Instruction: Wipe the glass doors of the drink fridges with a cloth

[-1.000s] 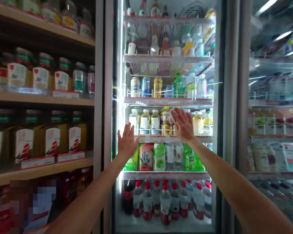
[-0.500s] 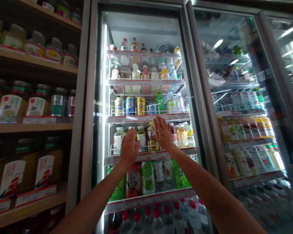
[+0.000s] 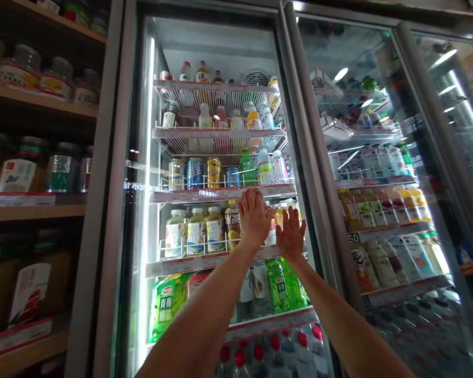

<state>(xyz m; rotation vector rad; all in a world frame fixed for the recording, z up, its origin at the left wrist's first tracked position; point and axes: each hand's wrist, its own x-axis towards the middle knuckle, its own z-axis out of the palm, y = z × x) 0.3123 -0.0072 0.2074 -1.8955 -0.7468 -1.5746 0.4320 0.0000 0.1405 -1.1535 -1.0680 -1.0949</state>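
My left hand (image 3: 255,216) is raised at the glass door (image 3: 216,47) of a lit drinks fridge, in front of the bottle shelf. Its back faces me and its fingers are bent close together; whatever lies under the palm is hidden. Just to its right and slightly lower, my right hand (image 3: 291,233) is open at the glass with its fingers spread and nothing visible in it. Behind the door stand labelled bottles (image 3: 215,230), cans (image 3: 195,173) and green packs (image 3: 278,286). No cloth shows in this view.
Wooden shelves (image 3: 35,211) with jars and bottles stand on the left. A metal door frame (image 3: 311,142) separates this door from another glass-fronted fridge (image 3: 378,205) on the right. Red-capped bottles (image 3: 240,359) fill the bottom shelf.
My left hand has moved right across the glass to the middle. My right hand has shifted right and down, its fingers now spread; the pale cloth seen under it is out of sight.
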